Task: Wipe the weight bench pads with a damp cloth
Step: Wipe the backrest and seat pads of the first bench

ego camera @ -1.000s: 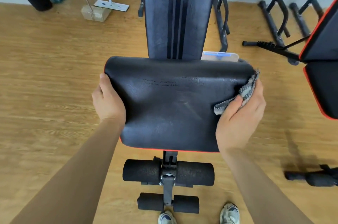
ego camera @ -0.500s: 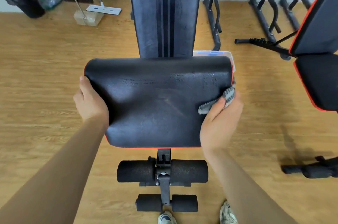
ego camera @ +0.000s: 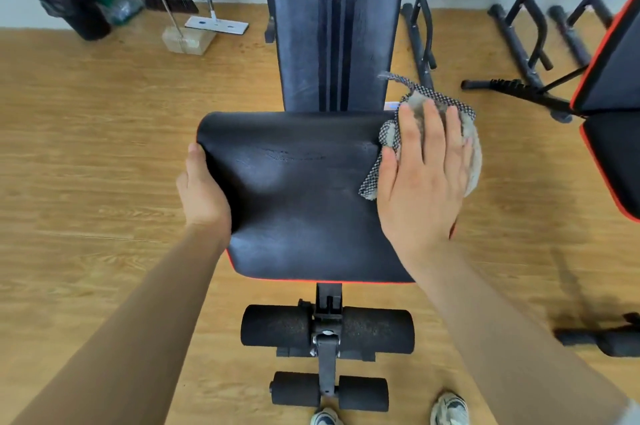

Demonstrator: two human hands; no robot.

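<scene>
Head view, looking down on a weight bench standing on a wood floor (ego camera: 86, 147). Seat pad (ego camera: 301, 196): black, with a red trim line along its near edge, lying across the centre of the frame. Back pad (ego camera: 332, 26): dark with lengthwise stripes, running away from the seat pad's far edge toward the wall. Cloth (ego camera: 389, 133): grey-beige with a checked face, crumpled on the far right corner of the seat pad, one loose end reaching toward the back pad and part of it hanging past the pad's right side. Right hand (ego camera: 426, 175): laid palm-down on the cloth, its fingers (ego camera: 434, 133) straight and slightly spread, pressing the cloth onto the pad. Left hand (ego camera: 204, 196): holds the left edge of the seat pad, thumb lying along the top of the edge, the other fingers wrapped beneath and hidden. Upper rollers (ego camera: 277, 329) and lower rollers (ego camera: 296, 388): two pairs of black foam cylinders on the post below the seat's near edge. Shoes (ego camera: 450, 409): at the bottom edge, near the lower rollers. Second bench (ego camera: 613, 154): black with red trim, at the right edge. Rack (ego camera: 519, 43): black tubing, far right. Bin (ego camera: 74, 7) and mop (ego camera: 216, 24): far left, by the wall.
</scene>
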